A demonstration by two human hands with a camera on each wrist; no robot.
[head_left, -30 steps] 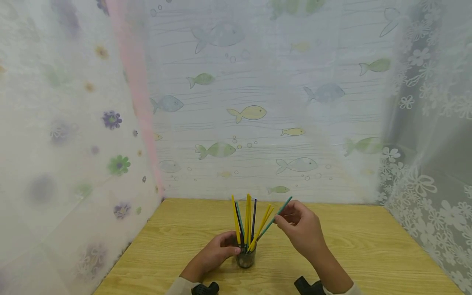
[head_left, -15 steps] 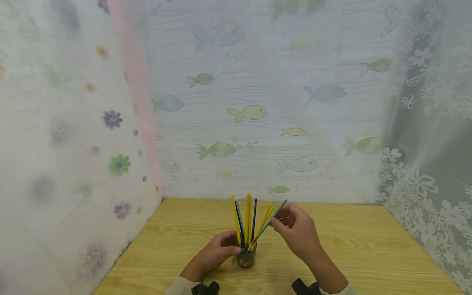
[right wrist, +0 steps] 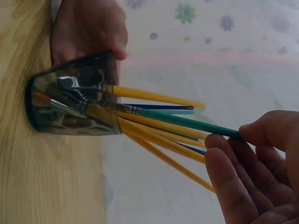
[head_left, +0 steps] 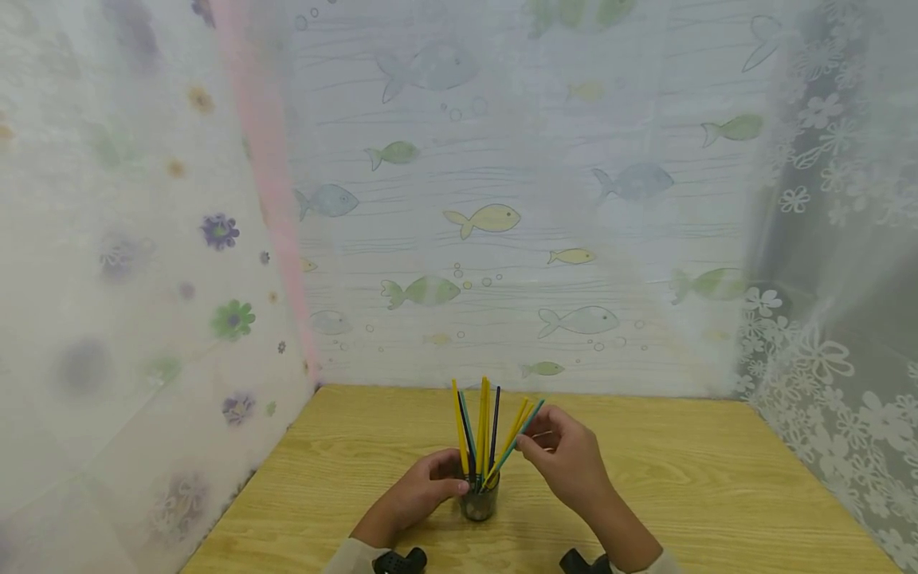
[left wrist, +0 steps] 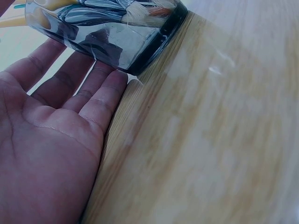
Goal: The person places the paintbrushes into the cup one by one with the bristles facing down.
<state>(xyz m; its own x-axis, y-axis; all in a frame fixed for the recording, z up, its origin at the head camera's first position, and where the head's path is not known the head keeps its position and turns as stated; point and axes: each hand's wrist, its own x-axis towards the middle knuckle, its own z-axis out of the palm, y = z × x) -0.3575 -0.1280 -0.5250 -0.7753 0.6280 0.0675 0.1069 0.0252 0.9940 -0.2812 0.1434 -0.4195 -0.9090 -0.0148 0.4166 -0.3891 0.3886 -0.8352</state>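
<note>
A clear, dark-tinted cup [head_left: 479,507] stands on the table, holding several paintbrushes [head_left: 482,422] bristles down. Their handles are yellow, dark blue and teal. My left hand [head_left: 428,489] holds the cup from the left, thumb at the rim; in the left wrist view its fingers [left wrist: 100,91] lie along the cup wall. Between thumb and fingertips, my right hand [head_left: 569,458] pinches a teal-handled paintbrush [right wrist: 187,121] near its handle end. That brush leans to the right, and its metal ferrule is at the cup's mouth in the right wrist view.
The wood-grain table [head_left: 717,494] extends on both sides of the cup. Behind it hangs a fish-print curtain [head_left: 502,159], with flower-print curtains [head_left: 143,319] at the sides. Black wrist cameras [head_left: 402,561] sit close to the tabletop.
My right hand has moved left and down with the teal paintbrush, which sits lower in the cup. The left hand and cup have stayed put.
</note>
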